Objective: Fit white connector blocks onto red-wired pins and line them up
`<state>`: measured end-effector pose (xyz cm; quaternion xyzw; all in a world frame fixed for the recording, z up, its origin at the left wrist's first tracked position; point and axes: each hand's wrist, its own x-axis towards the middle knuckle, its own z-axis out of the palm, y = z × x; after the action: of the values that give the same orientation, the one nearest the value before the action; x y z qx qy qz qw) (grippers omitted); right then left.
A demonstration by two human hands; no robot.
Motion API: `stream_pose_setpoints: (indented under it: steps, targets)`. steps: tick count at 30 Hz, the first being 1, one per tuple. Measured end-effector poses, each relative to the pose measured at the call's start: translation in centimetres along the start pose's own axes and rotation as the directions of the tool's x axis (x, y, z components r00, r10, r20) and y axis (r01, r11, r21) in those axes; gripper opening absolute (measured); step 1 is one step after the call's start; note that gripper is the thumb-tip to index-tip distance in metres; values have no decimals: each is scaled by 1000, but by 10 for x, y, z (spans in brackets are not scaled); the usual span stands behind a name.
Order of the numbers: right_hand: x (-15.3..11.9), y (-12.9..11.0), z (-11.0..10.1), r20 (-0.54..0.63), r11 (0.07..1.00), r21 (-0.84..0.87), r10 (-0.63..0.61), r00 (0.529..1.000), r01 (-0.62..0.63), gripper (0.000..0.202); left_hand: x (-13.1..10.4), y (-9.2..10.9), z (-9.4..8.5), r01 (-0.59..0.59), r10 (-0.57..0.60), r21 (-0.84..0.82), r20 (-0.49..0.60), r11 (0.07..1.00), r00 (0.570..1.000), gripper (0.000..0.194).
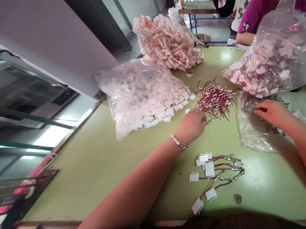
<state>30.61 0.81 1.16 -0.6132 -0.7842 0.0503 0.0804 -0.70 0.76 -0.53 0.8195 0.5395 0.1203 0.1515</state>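
the left hand (194,124), a silver bracelet (179,142) at its wrist, is curled with fingers drawn in at the near edge of a heap of red wires (214,102) with metal ends; whether it grips one i cannot tell. the right hand (274,114) is over a clear bag (251,138) of small metal parts (276,129), thumb and forefinger close together; whether anything is between them i cannot tell. nearer the body, several red leads (226,184) with white connectors (209,169) lie on the green worktop (98,164), close to a small round dark piece (237,198). left of the heap, white pieces (155,116) spill from a plastic bag (119,107). farther out are a tape roll (190,73), a pink-and-white bundle (167,43), a fuller bag (270,60) and a person's purple sleeve (254,14).
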Motion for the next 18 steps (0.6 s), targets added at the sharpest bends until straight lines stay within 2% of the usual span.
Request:
stream_pose_setpoints:
  steps: [2,4,7,9,11,14,18]
  targets:
    - [-6,-6,-1,-67,999,31,31,997,-29,25,-3,1,-6,57,-57,-27,-13,998,998,9]
    - [-11,-18,-4,-44,998,-52,17,999,-20,25,-4,3,-11,96,-96,5,-35,995,995,10]
    - [-17,-36,-8,104,960,-277,0,995,29,25,-3,3,-18,104,-101,57,-49,993,994,15]
    - [-20,-41,-9,210,930,-363,29,977,50,25,-3,-2,-22,92,-92,40,0,995,996,19]
    - [-20,-40,-8,273,919,-389,50,961,63,24,-3,-8,-25,50,-50,6,80,999,995,20]
    - [-19,-35,-4,289,932,-352,18,957,89,21,-4,-12,-27,-48,61,-73,185,996,981,28]
    - [-18,-37,2,286,957,-271,-22,958,102,22,-6,-7,-26,-134,234,-314,306,940,923,30]
